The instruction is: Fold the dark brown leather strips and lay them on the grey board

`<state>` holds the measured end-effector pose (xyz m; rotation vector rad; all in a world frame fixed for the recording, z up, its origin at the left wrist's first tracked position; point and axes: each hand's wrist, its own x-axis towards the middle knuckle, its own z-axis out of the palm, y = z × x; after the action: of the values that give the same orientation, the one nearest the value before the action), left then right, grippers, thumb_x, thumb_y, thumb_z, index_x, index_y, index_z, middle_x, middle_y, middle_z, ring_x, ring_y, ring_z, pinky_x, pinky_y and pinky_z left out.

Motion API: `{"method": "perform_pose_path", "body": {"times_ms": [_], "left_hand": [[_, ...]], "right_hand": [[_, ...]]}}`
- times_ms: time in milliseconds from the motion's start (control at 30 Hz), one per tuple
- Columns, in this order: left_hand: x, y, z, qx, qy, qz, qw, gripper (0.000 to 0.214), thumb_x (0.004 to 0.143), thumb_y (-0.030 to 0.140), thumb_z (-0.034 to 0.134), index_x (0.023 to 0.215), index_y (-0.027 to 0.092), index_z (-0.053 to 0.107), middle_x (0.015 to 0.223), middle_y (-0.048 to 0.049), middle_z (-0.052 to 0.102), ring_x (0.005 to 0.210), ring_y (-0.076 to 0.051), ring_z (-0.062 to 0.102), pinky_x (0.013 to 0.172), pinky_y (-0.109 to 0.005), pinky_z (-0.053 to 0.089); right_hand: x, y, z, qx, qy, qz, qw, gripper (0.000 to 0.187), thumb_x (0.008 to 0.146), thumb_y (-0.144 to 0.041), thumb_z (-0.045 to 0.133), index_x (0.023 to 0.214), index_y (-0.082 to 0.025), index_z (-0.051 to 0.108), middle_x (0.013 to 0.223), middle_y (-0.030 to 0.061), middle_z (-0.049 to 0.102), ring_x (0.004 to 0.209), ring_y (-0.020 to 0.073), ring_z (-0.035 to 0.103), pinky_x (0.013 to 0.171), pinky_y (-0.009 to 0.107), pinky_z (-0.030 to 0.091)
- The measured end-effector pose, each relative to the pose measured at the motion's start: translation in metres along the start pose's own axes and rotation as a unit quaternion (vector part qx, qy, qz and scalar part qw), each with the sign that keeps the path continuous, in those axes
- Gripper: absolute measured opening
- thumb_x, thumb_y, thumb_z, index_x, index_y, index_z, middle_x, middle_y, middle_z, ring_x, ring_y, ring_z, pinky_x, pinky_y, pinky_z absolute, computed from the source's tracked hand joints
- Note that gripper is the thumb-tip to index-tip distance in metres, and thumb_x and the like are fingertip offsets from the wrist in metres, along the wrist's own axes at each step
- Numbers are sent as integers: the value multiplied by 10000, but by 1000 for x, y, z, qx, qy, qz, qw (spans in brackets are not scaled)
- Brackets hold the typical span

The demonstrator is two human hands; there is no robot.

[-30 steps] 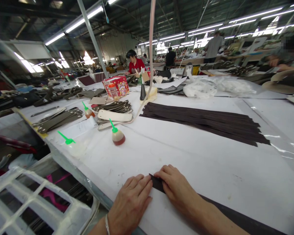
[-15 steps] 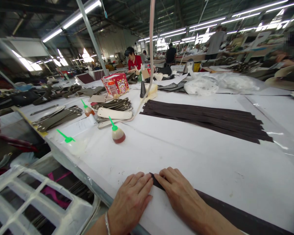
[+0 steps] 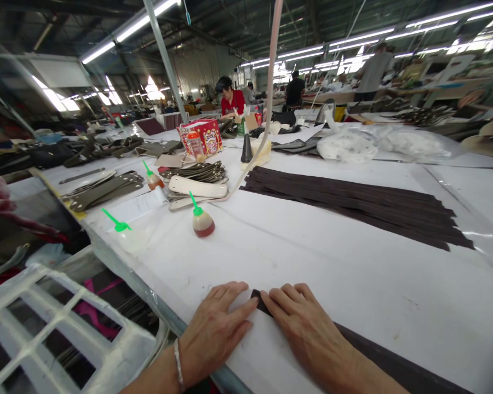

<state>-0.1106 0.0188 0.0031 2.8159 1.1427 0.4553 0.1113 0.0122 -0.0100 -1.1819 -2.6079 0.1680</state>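
A long dark brown strip [image 3: 378, 345] runs from the lower right to a narrow end between my hands on the white tabletop. My right hand [image 3: 302, 323] lies over the strip near that end, its fingers together and bent down, gripping it against the table. My left hand [image 3: 217, 323] has its fingers stretched and apart, the index fingertip touching the strip's end. Under the right palm, part of the strip is hidden. Farther back lies a wide stack of similar dark strips [image 3: 353, 202].
A squeeze bottle with a green nozzle [image 3: 203, 221] stands beyond my left hand. Pale strap pieces [image 3: 199, 187] are piled behind it. At the lower left, a white plastic crate [image 3: 107, 350] sits beside the table edge. A hose [image 3: 271, 76] hangs over the table.
My left fingers have spread and drawn slightly back, leaving just the index fingertip at the strip's end. The right hand stays on the strip. The view has shifted slightly.
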Motion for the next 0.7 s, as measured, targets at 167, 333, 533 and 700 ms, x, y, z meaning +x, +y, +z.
{"method": "perform_pose_path", "body": {"times_ms": [167,333,533,700], "left_hand": [[-2,-4,0,1,-10,-1,1000,371,895,200,530,1261,257,550,1261,-93,545,1143,-254,513,960,-438,471],[-2,-4,1,0,-4,1,1000,376,897,199,533,1268,261,540,1268,-92,533,1160,-248,498,969,-433,461],[-2,-5,1,-1,-1,-4,1000,377,892,202,543,1263,268,543,1268,-93,522,1154,-254,495,960,-455,463],[-4,-5,1,-7,-6,-4,1000,386,897,207,542,1277,273,529,1274,-90,513,1163,-254,484,965,-457,453]], "right_hand": [[1,1,-4,3,-15,-7,1000,317,891,-51,496,1188,-160,514,1011,44,573,867,213,464,790,397,293],[2,1,-7,5,-16,-7,1000,402,879,-22,462,1254,-167,465,1036,43,573,882,212,458,796,408,271],[4,2,-6,0,-21,-8,1000,401,876,-57,500,1250,-199,474,1028,28,574,884,211,461,787,406,265],[4,4,-4,-14,-18,-7,1000,505,842,-32,503,1316,-190,427,1050,37,575,896,208,467,797,403,272]]}}
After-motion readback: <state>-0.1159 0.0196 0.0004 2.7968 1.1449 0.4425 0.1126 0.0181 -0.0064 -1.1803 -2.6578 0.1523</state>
